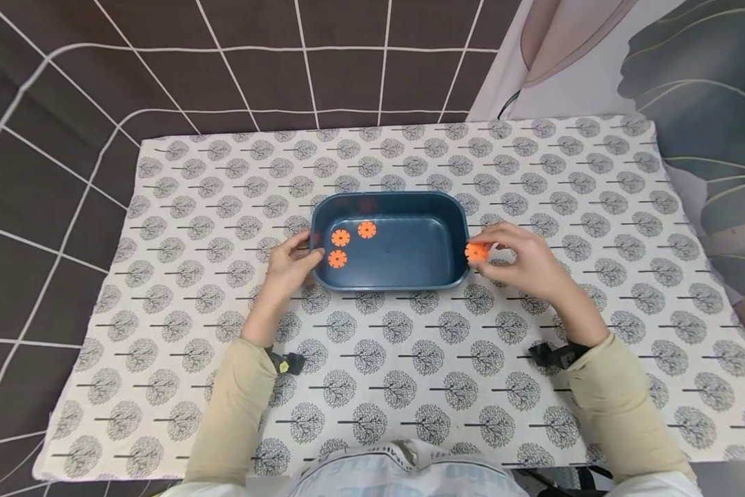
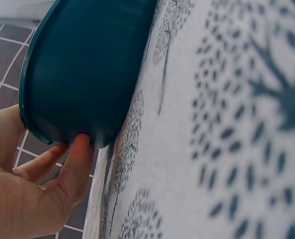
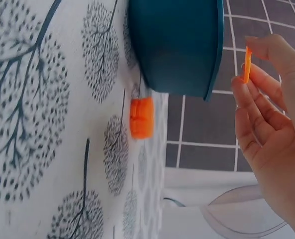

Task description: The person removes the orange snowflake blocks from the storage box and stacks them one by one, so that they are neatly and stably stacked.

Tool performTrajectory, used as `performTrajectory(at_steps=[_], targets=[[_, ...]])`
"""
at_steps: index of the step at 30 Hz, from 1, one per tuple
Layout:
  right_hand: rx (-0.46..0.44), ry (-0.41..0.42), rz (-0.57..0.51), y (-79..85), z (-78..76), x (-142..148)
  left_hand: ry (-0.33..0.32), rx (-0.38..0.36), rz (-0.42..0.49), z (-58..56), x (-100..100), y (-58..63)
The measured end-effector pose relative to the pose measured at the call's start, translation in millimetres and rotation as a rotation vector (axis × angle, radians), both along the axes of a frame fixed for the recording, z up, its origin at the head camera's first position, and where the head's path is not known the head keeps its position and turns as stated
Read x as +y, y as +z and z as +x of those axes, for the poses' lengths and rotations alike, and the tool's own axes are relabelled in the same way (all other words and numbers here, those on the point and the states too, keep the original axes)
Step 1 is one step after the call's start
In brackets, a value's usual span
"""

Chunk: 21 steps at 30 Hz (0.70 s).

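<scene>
While the left hand (image 1: pixel 288 266) grips the tub (image 1: pixel 403 257) by its left end | nearer right hand (image 1: pixel 524 259) pinches an orange disc (image 3: pixel 247 64), thumb against fingertips, at the right rim | tub's long axis runs leftward from those fingers

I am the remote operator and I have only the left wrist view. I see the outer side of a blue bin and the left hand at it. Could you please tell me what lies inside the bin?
Observer: Three orange discs lie flat on the floor of the bin, near the end where the left hand is.

Operator: Thank you. And what is the right hand doing?

Observer: It pinches a single orange disc by the bin's opposite end.

Operator: Is something also standing on the cloth there?

Observer: Yes, what looks like a stack of orange discs; I cannot count them.
</scene>
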State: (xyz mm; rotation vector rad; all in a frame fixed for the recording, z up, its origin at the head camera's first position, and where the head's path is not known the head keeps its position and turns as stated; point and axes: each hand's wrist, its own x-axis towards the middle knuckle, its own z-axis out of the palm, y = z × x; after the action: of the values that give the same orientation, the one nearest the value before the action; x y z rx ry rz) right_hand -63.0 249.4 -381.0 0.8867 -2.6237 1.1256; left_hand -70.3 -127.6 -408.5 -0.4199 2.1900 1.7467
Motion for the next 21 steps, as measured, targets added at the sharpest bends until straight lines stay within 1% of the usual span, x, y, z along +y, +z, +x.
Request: performTrajectory(at_steps=[2, 7, 15, 21], targets=[[0.015, -0.012, 0.026, -1.9, -1.0, 4.2, 0.003, -0.006, 0.007, 0.0, -0.3, 0.2], [0.017, -0.033, 0.046, -7.2, -1.8, 10.7, 0.008, -0.016, 0.01, -0.3, -0.8, 0.9], [0.001, -0.054, 0.078, -19.1, -5.9, 17.8, 0.021, -0.023, 0.004, 0.2, -1.0, 0.8], [-0.001, -0.051, 0.16, -24.6, -8.7, 21.5, 0.024, -0.023, -0.005, -0.2, 0.2, 1.5]])
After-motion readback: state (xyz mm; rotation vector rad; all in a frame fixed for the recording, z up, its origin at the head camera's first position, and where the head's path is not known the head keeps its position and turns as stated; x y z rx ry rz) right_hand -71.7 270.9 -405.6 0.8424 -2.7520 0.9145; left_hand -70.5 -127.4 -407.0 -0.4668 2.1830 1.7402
